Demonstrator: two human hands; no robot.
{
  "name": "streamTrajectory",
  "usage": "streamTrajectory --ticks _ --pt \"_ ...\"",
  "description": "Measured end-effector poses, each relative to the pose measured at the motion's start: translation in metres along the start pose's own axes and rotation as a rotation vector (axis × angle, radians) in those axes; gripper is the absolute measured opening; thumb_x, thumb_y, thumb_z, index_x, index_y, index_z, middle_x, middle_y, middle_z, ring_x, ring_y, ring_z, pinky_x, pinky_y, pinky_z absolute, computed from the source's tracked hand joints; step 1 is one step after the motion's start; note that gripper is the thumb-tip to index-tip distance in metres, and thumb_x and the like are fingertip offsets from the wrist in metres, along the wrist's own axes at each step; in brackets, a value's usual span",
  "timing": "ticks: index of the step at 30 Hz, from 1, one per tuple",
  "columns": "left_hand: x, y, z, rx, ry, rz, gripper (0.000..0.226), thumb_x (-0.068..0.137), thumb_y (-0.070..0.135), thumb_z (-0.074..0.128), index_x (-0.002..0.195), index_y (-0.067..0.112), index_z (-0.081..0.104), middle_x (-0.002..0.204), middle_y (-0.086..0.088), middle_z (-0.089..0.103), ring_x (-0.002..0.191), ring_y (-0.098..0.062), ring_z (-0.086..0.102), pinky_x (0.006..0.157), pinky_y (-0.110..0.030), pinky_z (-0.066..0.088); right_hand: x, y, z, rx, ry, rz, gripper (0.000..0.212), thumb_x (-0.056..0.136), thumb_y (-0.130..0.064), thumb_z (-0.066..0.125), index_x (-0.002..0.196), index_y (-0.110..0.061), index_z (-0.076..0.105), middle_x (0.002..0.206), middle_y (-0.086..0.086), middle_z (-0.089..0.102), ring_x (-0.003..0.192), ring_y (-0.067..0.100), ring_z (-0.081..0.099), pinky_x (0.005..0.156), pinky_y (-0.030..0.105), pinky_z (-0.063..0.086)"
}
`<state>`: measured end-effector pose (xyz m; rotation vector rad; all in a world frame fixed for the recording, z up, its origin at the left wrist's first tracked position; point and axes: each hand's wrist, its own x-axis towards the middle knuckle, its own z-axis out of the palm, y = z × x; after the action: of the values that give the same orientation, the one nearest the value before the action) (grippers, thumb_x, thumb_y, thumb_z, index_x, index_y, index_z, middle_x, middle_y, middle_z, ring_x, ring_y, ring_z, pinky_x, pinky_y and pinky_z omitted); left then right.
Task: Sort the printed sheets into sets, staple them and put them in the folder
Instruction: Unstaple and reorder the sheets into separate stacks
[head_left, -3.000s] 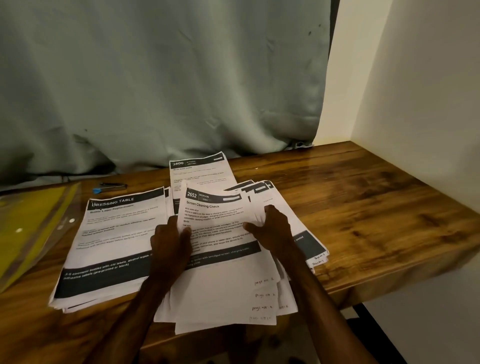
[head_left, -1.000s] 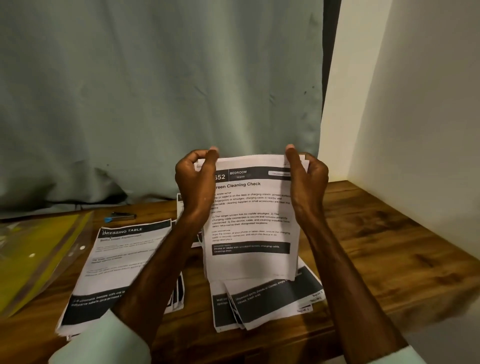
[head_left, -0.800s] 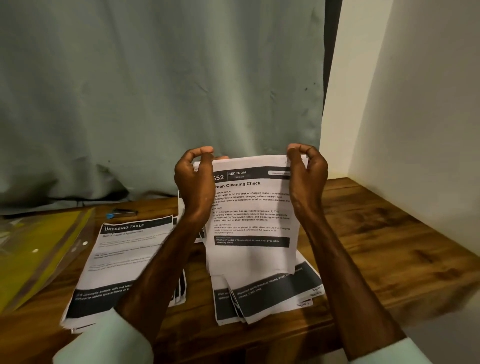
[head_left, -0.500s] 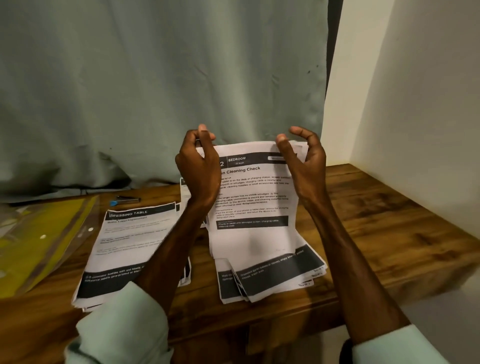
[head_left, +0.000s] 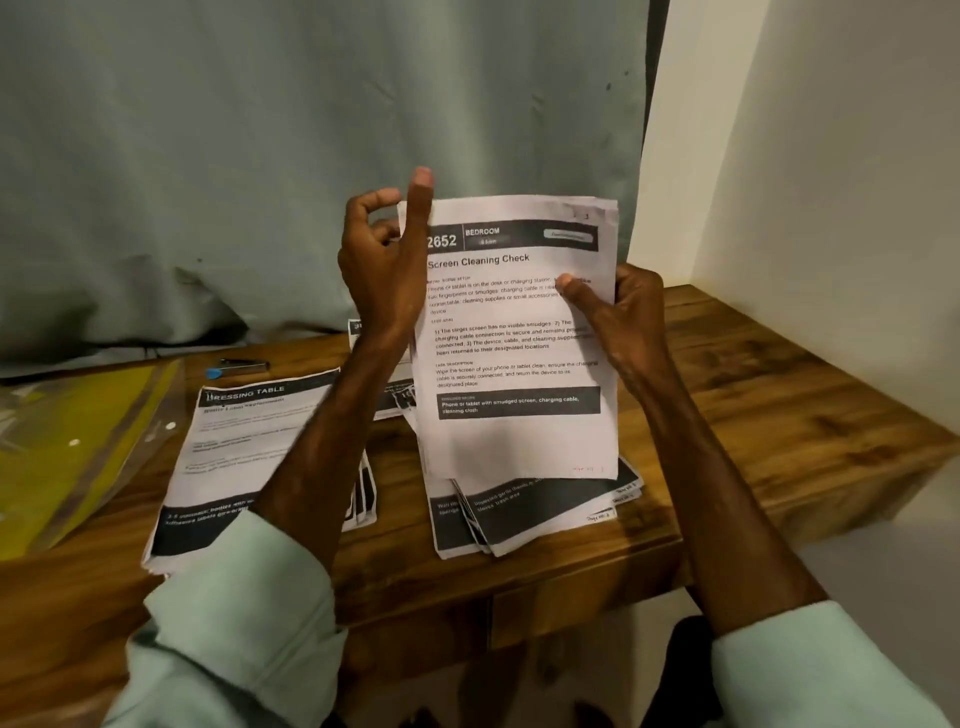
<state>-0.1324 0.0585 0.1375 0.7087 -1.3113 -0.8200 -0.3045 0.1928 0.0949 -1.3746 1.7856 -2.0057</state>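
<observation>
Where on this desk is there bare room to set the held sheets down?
Bare desk for the sheets lies right of the fanned pile, out to the wall, plus a narrow strip between both piles. The left is crowded: Dressing Table pile and folder.

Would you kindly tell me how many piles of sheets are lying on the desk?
3: the Dressing Table pile at left, a fanned pile below the held set, and a rear pile mostly hidden behind the left arm. Others may be hidden.

white printed sheets (head_left: 519, 441) headed "screen cleaning check" held upright mid-scene over a fanned sheet pile (head_left: 535, 514); another printed stack (head_left: 234, 441) flat left; translucent yellow plastic folder (head_left: 78, 415) far left.
</observation>
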Motion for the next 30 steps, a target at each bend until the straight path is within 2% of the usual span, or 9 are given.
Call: streamTrajectory --ticks 3,5,7,9,14,17,20,26,30 --pt "-0.001 -0.006 -0.014 0.013 -0.277 -0.144 0.049 0.09 0.055 0.07 0.114 0.013 0.068 0.098 0.004 0.078 0.082 -0.007 0.076 0.07 -0.022 0.06 0.004 0.001 -0.001 0.075 0.001 0.069 0.028 0.09 -0.019 0.076 0.113 -0.003 0.071 0.105 0.007 0.077 0.087 0.018 0.076 0.076 0.033 0.063" --pt "-0.005 -0.019 -0.024 -0.036 -0.487 -0.247 0.043 0.091 0.044 0.073 0.117 0.01 0.07 0.105 -0.001 0.078 0.092 -0.018 0.077 0.082 -0.035 0.063 0.002 0.007 0.0 0.139 -0.038 0.151 0.031 0.089 -0.021 0.077 0.114 -0.004 0.07 0.107 0.009 0.077 0.09 0.025 0.076 0.081 0.045 0.062" --pt "-0.012 -0.033 -0.032 -0.044 -0.592 -0.339 0.039 0.093 0.037 0.073 0.12 0.01 0.07 0.11 -0.005 0.078 0.099 -0.024 0.076 0.091 -0.046 0.06 -0.005 0.013 0.003 0.176 -0.085 0.221 0.029 0.091 -0.02 0.075 0.115 -0.006 0.067 0.109 0.008 0.076 0.09 0.025 0.076 0.08 0.046 0.063" --pt "-0.019 -0.045 -0.034 -0.043 -0.572 -0.392 0.036 0.093 0.034 0.074 0.12 0.01 0.07 0.111 -0.006 0.077 0.1 -0.026 0.075 0.095 -0.053 0.058 -0.012 0.018 0.008 0.219 -0.101 0.28 0.023 0.091 -0.015 0.073 0.113 -0.01 0.067 0.11 0.009 0.076 0.088 0.024 0.076 0.075 0.04 0.064" --pt "-0.035 -0.049 -0.035 -0.127 -0.461 -0.354 0.017 0.094 0.024 0.073 0.109 0.015 0.072 0.104 -0.005 0.079 0.095 -0.028 0.076 0.089 -0.053 0.06 -0.025 0.026 0.014 0.32 -0.122 0.366 0.034 0.091 -0.011 0.073 0.124 -0.008 0.064 0.115 0.009 0.075 0.099 0.03 0.074 0.087 0.055 0.059" --pt "-0.037 -0.036 -0.034 -0.177 -0.412 -0.263 0.016 0.095 0.024 0.072 0.109 0.017 0.071 0.103 -0.002 0.079 0.093 -0.026 0.077 0.081 -0.047 0.063 -0.021 0.016 0.011 0.296 -0.101 0.296 0.032 0.092 -0.01 0.071 0.123 -0.007 0.062 0.111 0.005 0.075 0.095 0.019 0.075 0.079 0.038 0.063" --pt "-0.035 -0.02 -0.029 -0.231 -0.397 -0.191 0.02 0.097 0.024 0.069 0.115 0.015 0.069 0.104 0.0 0.079 0.093 -0.023 0.077 0.075 -0.038 0.063 -0.008 0.001 0.007 0.238 -0.028 0.18 0.026 0.091 -0.01 0.072 0.115 -0.015 0.063 0.103 -0.006 0.073 0.084 0.005 0.074 0.066 0.017 0.057" --pt "-0.041 -0.018 -0.021 -0.271 -0.423 -0.184 0.022 0.1 0.02 0.063 0.12 0.011 0.067 0.106 -0.002 0.079 0.096 -0.024 0.076 0.075 -0.035 0.062 -0.006 0.005 0.001 0.17 0.058 0.079 0.036 0.089 -0.011 0.074 0.123 -0.006 0.061 0.114 0.005 0.072 0.091 0.007 0.073 0.071 0.02 0.059" --pt "-0.053 -0.034 -0.019 -0.262 -0.449 -0.25 0.017 0.1 0.02 0.062 0.115 0.015 0.069 0.104 0.0 0.079 0.095 -0.023 0.076 0.074 -0.033 0.061 -0.02 0.027 0.003 0.179 0.046 0.153 0.042 0.087 -0.014 0.076 0.126 -0.007 0.061 0.115 0.005 0.074 0.096 0.02 0.074 0.079 0.035 0.063"
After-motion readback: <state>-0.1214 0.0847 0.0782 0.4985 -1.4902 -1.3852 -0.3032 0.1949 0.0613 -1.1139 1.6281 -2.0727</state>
